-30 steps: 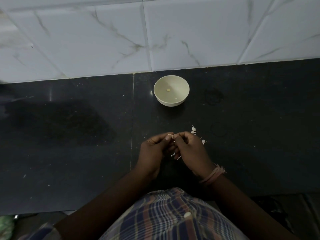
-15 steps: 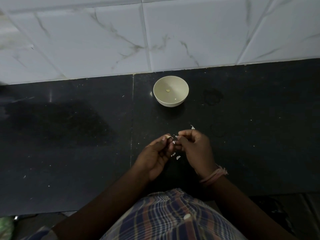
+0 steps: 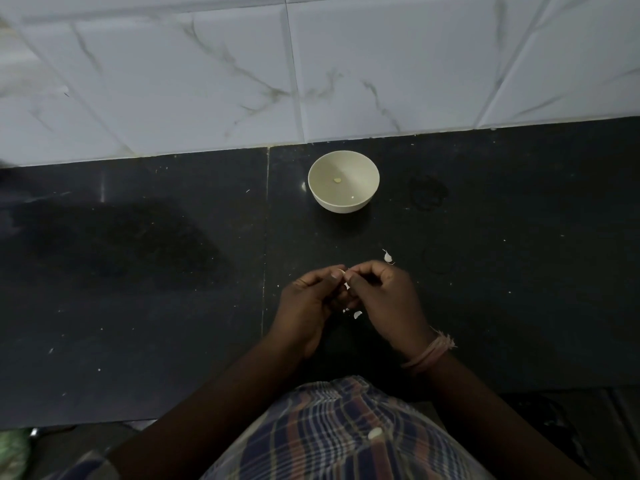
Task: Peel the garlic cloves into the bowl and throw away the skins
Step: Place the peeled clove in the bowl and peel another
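No readable text anywhere (bowl (image 3: 343, 181) unmarked too).

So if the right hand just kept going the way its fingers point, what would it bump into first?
The right hand points its curled fingers toward the left hand, so it would meet the garlic clove pinched between them, then the left hand's fingertips.

Single head-worn view, looking steeply down and forward, near the dark counter (image 3: 138, 306), tiled wall (image 3: 207, 81) beyond
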Action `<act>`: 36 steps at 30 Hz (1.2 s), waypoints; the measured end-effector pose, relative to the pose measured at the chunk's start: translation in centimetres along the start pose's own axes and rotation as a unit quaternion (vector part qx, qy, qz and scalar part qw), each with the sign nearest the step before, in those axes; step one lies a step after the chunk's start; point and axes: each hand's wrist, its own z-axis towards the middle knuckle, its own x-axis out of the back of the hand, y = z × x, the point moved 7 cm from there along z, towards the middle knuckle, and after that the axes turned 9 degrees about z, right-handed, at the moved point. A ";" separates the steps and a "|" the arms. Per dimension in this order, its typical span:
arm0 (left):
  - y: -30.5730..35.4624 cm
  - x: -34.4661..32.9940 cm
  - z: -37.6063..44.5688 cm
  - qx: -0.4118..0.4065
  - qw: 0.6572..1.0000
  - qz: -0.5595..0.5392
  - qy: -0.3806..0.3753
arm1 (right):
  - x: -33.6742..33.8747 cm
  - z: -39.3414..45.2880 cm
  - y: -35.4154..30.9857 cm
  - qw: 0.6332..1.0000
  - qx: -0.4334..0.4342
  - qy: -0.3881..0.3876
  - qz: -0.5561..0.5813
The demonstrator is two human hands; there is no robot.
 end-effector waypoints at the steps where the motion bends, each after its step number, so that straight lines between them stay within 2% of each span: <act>1: 0.0 0.1 -0.1 0.000 1.000 0.002 0.002 | -0.1 0.0 0.0 1.000 -0.001 -0.004 0.002; 11: -0.4 0.8 0.6 0.024 0.997 0.057 0.055 | 0.1 0.1 0.3 0.998 0.036 0.014 -0.052; 16: -0.7 1.4 1.9 0.038 0.992 0.113 0.035 | 0.1 0.0 0.8 0.997 -0.037 0.006 0.071; 24: -0.2 0.6 1.9 0.055 0.992 0.112 -0.025 | -0.2 0.5 2.2 0.967 -0.122 -0.006 0.223; 31: 0.1 0.8 2.1 0.024 0.996 0.086 -0.027 | -0.7 0.6 2.4 0.946 -0.151 -0.017 0.287; 36: 0.3 0.7 1.9 0.033 0.997 0.059 -0.036 | -0.5 0.8 2.2 0.961 -0.113 -0.019 0.251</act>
